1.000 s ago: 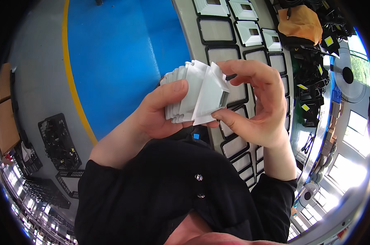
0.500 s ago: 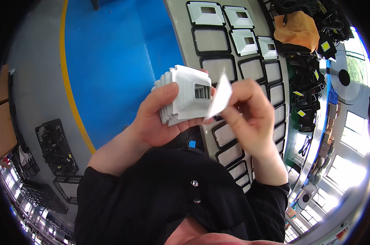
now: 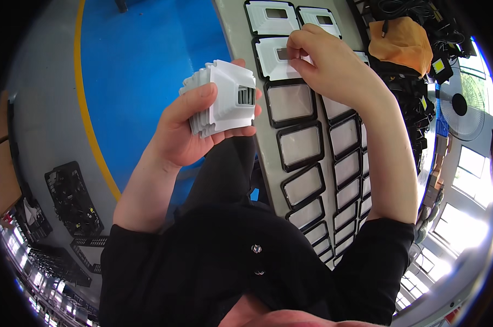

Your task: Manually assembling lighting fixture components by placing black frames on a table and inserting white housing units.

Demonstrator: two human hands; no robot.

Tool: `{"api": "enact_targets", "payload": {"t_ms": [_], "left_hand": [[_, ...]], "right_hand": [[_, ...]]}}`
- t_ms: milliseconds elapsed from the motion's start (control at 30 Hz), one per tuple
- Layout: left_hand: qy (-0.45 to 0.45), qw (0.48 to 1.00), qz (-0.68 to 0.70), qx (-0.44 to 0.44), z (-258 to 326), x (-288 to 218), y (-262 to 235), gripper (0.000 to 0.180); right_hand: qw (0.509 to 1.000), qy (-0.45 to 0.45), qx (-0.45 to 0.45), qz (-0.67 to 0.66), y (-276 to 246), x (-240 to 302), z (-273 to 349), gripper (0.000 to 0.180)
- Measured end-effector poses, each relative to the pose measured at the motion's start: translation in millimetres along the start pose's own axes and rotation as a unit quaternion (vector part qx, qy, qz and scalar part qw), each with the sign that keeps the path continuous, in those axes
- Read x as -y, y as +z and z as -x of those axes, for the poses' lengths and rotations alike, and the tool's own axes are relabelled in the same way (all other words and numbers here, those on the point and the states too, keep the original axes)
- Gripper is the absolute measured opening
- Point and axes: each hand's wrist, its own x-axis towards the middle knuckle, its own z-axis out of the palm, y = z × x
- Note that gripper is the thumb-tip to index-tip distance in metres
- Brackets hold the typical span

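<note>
My left hand [image 3: 189,128] grips a stack of white moulded plastic covers [image 3: 222,98], each with a small slotted window, held upright over the blue floor. My right hand [image 3: 325,62] is stretched out over the grey conveyor belt [image 3: 241,32]. Its fingertips press on a white cover [image 3: 276,57] that lies in a black frame. Two more white covers [image 3: 272,16] fill the frames beyond it. The closest black frame [image 3: 290,102] toward me holds only a grey panel.
Two rows of black frames [image 3: 301,185] run down the belt toward me. An orange cloth [image 3: 401,43] and black cables lie at the far right, beside a fan [image 3: 458,109]. A black crate of parts [image 3: 69,199] stands on the grey floor at left, past a yellow line.
My right hand took one white cover off the stack, carried it away from me and set it in a frame on the belt. My left hand stayed put with the stack.
</note>
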Motion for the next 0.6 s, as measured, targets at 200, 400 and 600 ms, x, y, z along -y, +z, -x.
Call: {"api": "enact_targets", "payload": {"t_ms": [200, 400, 600], "left_hand": [[-0.018, 1.000, 0.014, 0.010, -3, 3, -1, 0.088], [-0.025, 0.999, 0.012, 0.027, -3, 1, -4, 0.091], [-0.024, 0.999, 0.021, 0.035, 2, 0, 1, 0.092]], "right_hand": [[1.000, -0.007, 0.012, 0.016, 7, -1, -8, 0.010], [1.000, -0.005, 0.005, 0.027, 11, -8, -11, 0.010], [0.996, -0.039, -0.084, -0.003, 4, 0, 6, 0.013]]}}
